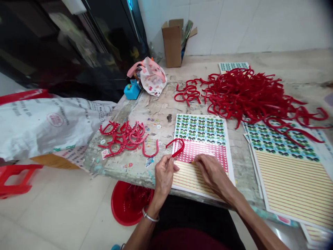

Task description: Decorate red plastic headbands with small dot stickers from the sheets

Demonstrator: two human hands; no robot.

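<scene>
- Your left grip (pixel 163 172) pinches the near end of a curved red fuzzy strip (pixel 180 148) between thumb and fingers; the strip hooks away from you.
- Your right grip (pixel 209 170), just right of it, has its fingers bunched; you cannot tell whether they pinch the small dark-and-yellow piece (pixel 192 162) at their tips.
- Beneath the right grip and beside the left lies a white-edged sticker sheet (pixel 200 128) with green-blue, pink-red and yellow-striped bands.
- Left of your left grip, a U-shaped red strip (pixel 150 155) lies on the worn grey surface (pixel 161 111), with a loose cluster of red strips (pixel 125 137) farther left.
- Ahead and right of your right grip, a large heap of red strips (pixel 249 92) partly covers more printed sheets (pixel 293 180).
- Below and left of your left grip sits a red plastic basket (pixel 116 208) holding red pieces.
- Well ahead of both stands a brown cardboard box (pixel 172 47).
</scene>
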